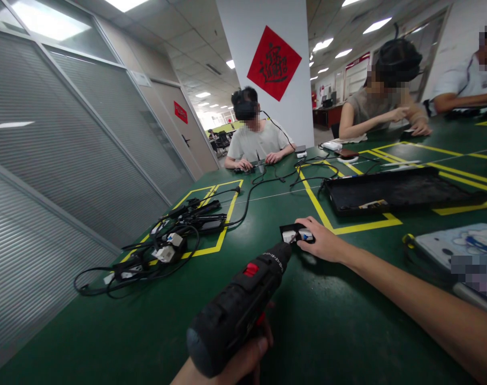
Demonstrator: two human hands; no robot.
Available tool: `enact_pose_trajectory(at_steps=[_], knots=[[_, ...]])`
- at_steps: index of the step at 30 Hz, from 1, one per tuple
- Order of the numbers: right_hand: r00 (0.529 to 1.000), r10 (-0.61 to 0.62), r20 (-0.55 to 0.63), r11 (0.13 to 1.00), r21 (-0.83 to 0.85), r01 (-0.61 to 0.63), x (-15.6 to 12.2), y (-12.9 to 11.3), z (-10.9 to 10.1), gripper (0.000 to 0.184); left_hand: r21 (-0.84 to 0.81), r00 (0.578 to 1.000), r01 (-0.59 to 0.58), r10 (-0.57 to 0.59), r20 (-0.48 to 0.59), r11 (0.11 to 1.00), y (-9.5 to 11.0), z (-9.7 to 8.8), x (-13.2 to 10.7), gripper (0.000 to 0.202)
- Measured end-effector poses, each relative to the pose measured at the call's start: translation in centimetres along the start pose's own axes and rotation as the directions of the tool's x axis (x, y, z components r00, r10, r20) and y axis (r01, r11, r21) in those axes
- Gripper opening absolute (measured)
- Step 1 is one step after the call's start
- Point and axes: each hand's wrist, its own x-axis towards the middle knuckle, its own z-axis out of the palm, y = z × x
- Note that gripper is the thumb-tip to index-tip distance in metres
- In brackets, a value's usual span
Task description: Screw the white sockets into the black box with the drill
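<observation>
My left hand [247,353] is closed around the handle of a black cordless drill [235,310] with red switches, low in the middle of the view. The drill points forward and right, and its bit [293,239] reaches a small black part [286,230] with white and blue areas. Whether the bit touches it, I cannot tell. My right hand [318,240] comes in from the right and grips that part between thumb and fingers at the green tabletop. My fingers hide its right end.
Black cables and adapters [169,248] lie tangled on the left. A black tray-like shell [400,192] lies at the right, near a patterned case [464,240]. Yellow tape [316,203] marks the green table [147,331]. Several people sit opposite, one [259,139] straight ahead.
</observation>
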Motion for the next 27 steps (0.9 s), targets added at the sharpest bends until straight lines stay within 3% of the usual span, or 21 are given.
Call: enact_pose_trajectory(at_steps=[4,9,15,27], knots=[[1.000,-0.002,-0.003,1.000,0.000,0.002,0.1,0.0,0.0,0.045,-0.042,1.000,0.025,-0.024,0.016,0.999,1.1,0.4,-0.1,0.046],[1.000,-0.010,-0.005,1.000,0.003,0.010,0.1,-0.1,0.0,0.044,-0.101,0.993,0.110,-0.105,0.049,0.989,0.1,0.2,0.0,0.034],[1.000,0.009,0.001,1.000,-0.004,-0.009,-0.1,0.0,-0.1,0.046,-0.145,0.978,0.204,-0.208,-0.010,0.968,0.6,-0.1,-0.4,0.031],[1.000,0.021,0.014,1.000,-0.008,-0.021,0.0,-0.1,-0.3,0.048,-0.161,0.992,0.119,-0.111,0.060,0.980,1.3,0.0,0.2,0.032]])
